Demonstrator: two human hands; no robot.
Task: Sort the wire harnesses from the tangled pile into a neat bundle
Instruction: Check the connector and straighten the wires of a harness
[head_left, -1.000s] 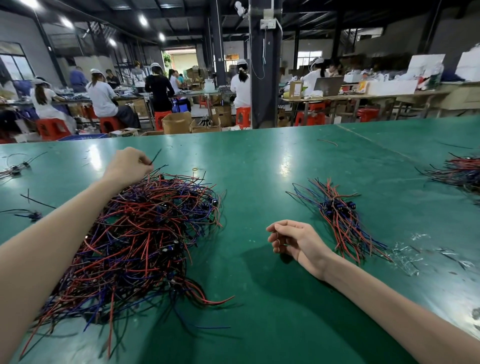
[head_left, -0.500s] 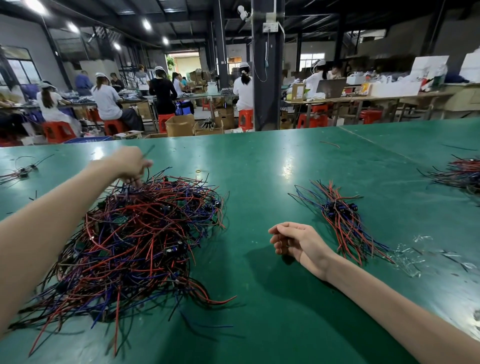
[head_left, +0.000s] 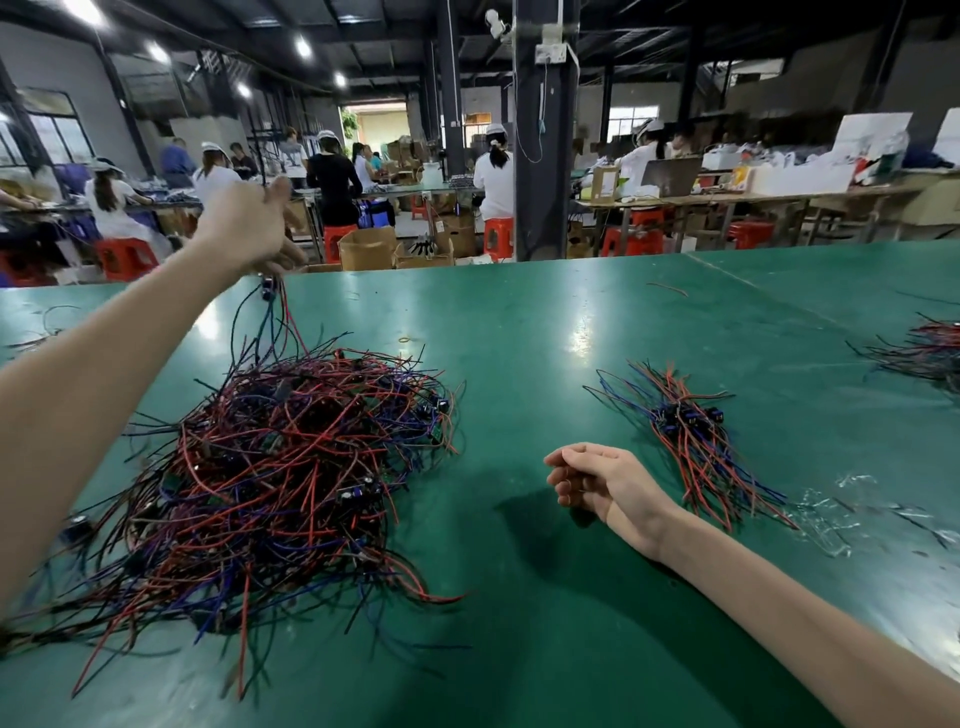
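The left hand (head_left: 249, 228) hangs high above the far left part of the green desk (head_left: 545, 364), blurred, its fingers curled down and pinching one wire harness (head_left: 270, 312). The harness's black, blue and red wires drop from the fingers, and their lower ends run into the far top of the tangled pile (head_left: 270, 467), caught among the other strands. That pile spreads over the near left of the desk, and the left forearm crosses in front of its left edge.

The right hand (head_left: 597, 480) rests on the desk between the pile and the neat bundle (head_left: 691, 436), touching neither. Its fingers are loosely curled and it holds nothing. The bundle lies just right of it, running from far left to near right, with dark connectors gathered near its middle.

Clear plastic scraps (head_left: 841, 514) lie just right of the bundle's near end. A second heap (head_left: 930, 348) of wires sits at the far right edge. A small yellow rubber band (head_left: 404, 340) lies beyond the pile, and a loose wire (head_left: 667, 288) lies farther off. Behind the desk stand a dark pillar (head_left: 543, 130), cardboard boxes (head_left: 366, 249), red stools (head_left: 498, 236) and workers (head_left: 493, 176) at long benches.
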